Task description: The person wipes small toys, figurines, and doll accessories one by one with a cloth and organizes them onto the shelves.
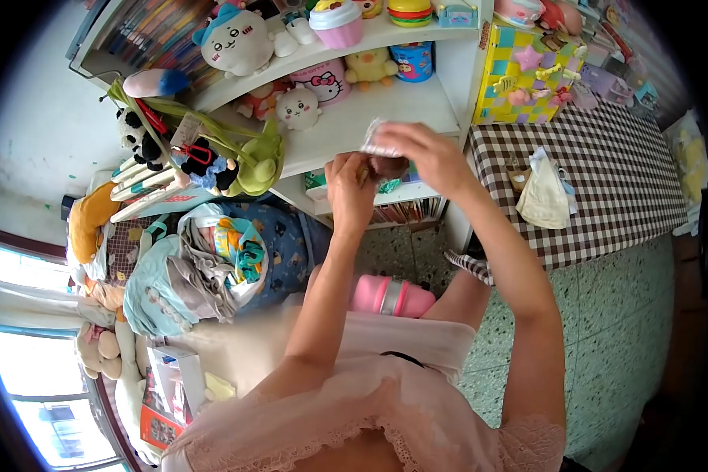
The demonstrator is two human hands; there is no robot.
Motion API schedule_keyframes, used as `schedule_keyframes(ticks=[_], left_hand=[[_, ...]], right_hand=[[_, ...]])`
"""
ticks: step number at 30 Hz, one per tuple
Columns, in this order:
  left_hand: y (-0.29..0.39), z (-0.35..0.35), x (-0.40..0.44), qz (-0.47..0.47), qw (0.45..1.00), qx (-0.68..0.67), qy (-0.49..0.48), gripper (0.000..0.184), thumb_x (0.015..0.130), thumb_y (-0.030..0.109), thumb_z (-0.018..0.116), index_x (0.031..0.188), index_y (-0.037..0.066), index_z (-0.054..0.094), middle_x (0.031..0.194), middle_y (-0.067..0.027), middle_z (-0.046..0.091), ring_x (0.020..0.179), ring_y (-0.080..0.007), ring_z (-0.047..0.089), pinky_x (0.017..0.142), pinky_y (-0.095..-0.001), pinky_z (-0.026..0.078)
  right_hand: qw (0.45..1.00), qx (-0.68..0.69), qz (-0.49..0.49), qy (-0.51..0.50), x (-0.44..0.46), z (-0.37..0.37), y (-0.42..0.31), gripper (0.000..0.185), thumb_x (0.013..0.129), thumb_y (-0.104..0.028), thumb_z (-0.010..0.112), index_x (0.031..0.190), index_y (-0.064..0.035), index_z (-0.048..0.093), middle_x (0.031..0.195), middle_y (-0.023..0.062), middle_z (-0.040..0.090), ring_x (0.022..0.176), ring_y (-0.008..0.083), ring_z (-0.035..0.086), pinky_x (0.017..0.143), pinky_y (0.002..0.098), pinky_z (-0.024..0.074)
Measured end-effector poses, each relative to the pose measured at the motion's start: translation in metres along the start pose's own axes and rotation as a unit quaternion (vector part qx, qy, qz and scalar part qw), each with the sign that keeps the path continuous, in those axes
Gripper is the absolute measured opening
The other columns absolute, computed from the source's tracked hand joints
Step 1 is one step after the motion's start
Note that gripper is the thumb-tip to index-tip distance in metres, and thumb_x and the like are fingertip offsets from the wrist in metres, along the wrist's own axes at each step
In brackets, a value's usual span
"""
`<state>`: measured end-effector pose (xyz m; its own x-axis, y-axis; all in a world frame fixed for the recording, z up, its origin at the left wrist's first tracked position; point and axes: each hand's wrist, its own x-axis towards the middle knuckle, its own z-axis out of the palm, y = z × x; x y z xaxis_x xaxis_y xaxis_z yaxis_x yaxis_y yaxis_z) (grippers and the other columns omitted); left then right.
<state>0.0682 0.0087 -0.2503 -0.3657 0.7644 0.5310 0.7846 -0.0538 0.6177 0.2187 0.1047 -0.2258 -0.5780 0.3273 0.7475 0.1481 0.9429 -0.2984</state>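
Note:
Both hands are raised together in front of the white shelf (370,118). My left hand (349,193) has its fingers curled round part of a small brown object (388,167); what that object is cannot be made out. Above and to the right, my right hand (426,156) presses a crumpled white cloth or tissue (379,138) against the top of the same object. The fingers of my right hand are bent over the cloth and slightly blurred.
Plush toys (236,43) and cups stand on the shelf. At right is a checkered table (621,169) bearing a cream cloth (544,197) and a woven yellow box (519,75). A pink bottle (393,296) lies by the legs; clothes (161,291) are heaped at left.

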Motion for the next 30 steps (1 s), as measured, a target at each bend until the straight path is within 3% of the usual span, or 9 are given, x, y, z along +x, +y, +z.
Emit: schedule_keyframes(ticks=[6,8,12,14,17,20,26,28,30], left_hand=[[-0.011,0.004,-0.001,-0.053,0.997,-0.036,-0.053,0.027,0.070,-0.003,0.065,0.096,0.001,0.064,0.096,-0.0098,0.062,0.086,-0.0298,0.055,0.079,-0.0387,0.045],[-0.017,0.012,-0.003,-0.189,0.914,-0.342,-0.111,0.014,0.079,0.001,0.066,0.093,0.001,0.065,0.092,-0.0056,0.065,0.078,-0.0196,0.059,0.070,-0.0328,0.047],[-0.011,-0.001,0.000,-0.301,0.833,-0.402,-0.233,0.018,0.090,0.014,0.063,0.102,0.001,0.065,0.095,-0.0052,0.065,0.084,-0.0124,0.062,0.072,-0.0245,0.050],[-0.005,0.002,-0.002,-0.347,0.733,-0.549,-0.204,0.022,0.091,0.017,0.062,0.107,0.001,0.063,0.100,-0.0062,0.065,0.088,-0.0143,0.063,0.077,-0.0263,0.052],[0.008,-0.004,0.001,-0.375,0.710,-0.569,-0.180,0.023,0.093,0.017,0.060,0.110,0.001,0.061,0.102,-0.0063,0.063,0.089,-0.0145,0.063,0.077,-0.0284,0.053],[0.006,-0.007,0.002,-0.370,0.716,-0.566,-0.177,0.024,0.093,0.018,0.059,0.110,0.002,0.061,0.104,-0.0066,0.063,0.090,-0.0148,0.063,0.076,-0.0290,0.054],[-0.008,-0.004,0.003,-0.363,0.744,-0.542,-0.145,0.025,0.092,0.020,0.061,0.106,0.000,0.058,0.094,-0.0061,0.065,0.081,-0.0140,0.065,0.064,-0.0263,0.054],[-0.002,-0.005,0.003,-0.344,0.760,-0.536,-0.132,0.024,0.092,0.020,0.061,0.106,0.000,0.058,0.092,-0.0059,0.065,0.080,-0.0141,0.065,0.063,-0.0258,0.054],[-0.001,-0.006,0.002,-0.328,0.775,-0.526,-0.124,0.024,0.092,0.020,0.061,0.106,0.000,0.059,0.090,-0.0056,0.065,0.079,-0.0141,0.066,0.062,-0.0253,0.054]], right_hand=[[0.995,-0.042,0.092,0.017,-0.003,0.000,0.015,0.044,0.079,0.010,0.047,0.116,-0.0099,0.063,0.119,0.0070,0.060,0.107,0.0256,0.060,0.089,0.0346,0.0513],[0.991,0.019,0.111,0.079,0.003,-0.008,0.011,0.043,0.080,0.009,0.046,0.117,-0.0081,0.062,0.118,0.0092,0.060,0.108,0.0275,0.059,0.089,0.0357,0.0505],[0.987,0.073,0.141,-0.034,0.000,-0.001,-0.003,0.051,0.079,0.012,0.046,0.124,-0.0094,0.056,0.120,0.0115,0.058,0.106,0.0300,0.059,0.088,0.0373,0.0496],[0.990,0.042,0.130,-0.014,-0.005,0.002,0.014,0.055,0.078,0.014,0.046,0.126,-0.0099,0.054,0.120,0.0125,0.057,0.106,0.0305,0.059,0.087,0.0376,0.0495],[0.985,0.047,0.146,0.074,0.001,-0.005,0.011,0.053,0.078,0.012,0.047,0.126,-0.0102,0.055,0.122,0.0094,0.057,0.109,0.0278,0.058,0.087,0.0370,0.0504],[0.999,0.031,0.031,-0.019,-0.001,0.000,-0.004,0.053,0.078,0.013,0.047,0.124,-0.0100,0.056,0.122,0.0086,0.057,0.109,0.0277,0.058,0.089,0.0367,0.0503],[0.990,0.035,0.108,0.082,0.002,-0.005,0.001,0.047,0.079,0.009,0.050,0.118,-0.0132,0.062,0.122,0.0052,0.058,0.110,0.0247,0.058,0.089,0.0335,0.0506],[0.999,0.040,-0.008,-0.003,0.002,-0.002,-0.009,0.044,0.078,0.009,0.050,0.115,-0.0119,0.064,0.122,0.0057,0.058,0.109,0.0250,0.059,0.088,0.0339,0.0511],[0.998,0.052,0.012,-0.044,-0.007,0.008,-0.005,0.041,0.078,0.008,0.051,0.112,-0.0108,0.065,0.121,0.0055,0.059,0.107,0.0251,0.060,0.086,0.0337,0.0518]])
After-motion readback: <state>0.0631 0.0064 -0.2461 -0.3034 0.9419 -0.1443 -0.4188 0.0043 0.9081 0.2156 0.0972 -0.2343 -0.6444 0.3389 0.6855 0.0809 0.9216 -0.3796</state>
